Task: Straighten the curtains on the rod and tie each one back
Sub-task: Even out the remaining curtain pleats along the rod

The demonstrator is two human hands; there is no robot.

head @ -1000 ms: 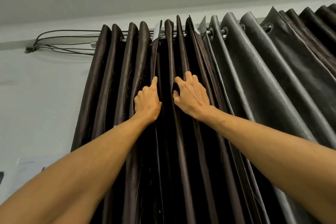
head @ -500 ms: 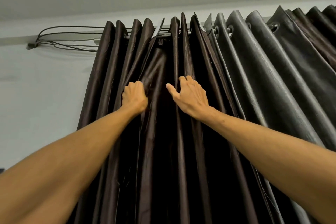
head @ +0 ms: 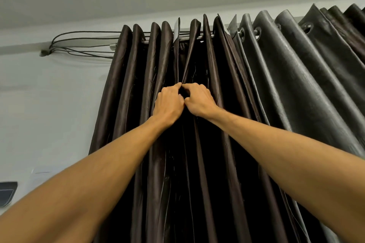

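A dark brown satin curtain (head: pixel 126 89) hangs in tight pleats from a metal rod (head: pixel 205 36) near the ceiling. To its right, a grey textured curtain (head: pixel 296 77) with metal eyelets hangs on the same rod. My left hand (head: pixel 168 102) and my right hand (head: pixel 199 98) meet knuckle to knuckle at the brown curtain's middle. Each hand pinches a fold of the brown fabric with curled fingers. The folds they hold run up to the rod, where a pale lining edge (head: pixel 176 29) shows.
A bundle of black cables (head: pixel 79 45) runs along the wall from a clip on the left to the rod's end. The pale wall lies left of the curtain. A dark object (head: pixel 7 193) sits at the left edge.
My hands were apart on separate pleats. They have come together at the centre, and both now pinch fabric where the right hand's fingers lay flatter before.
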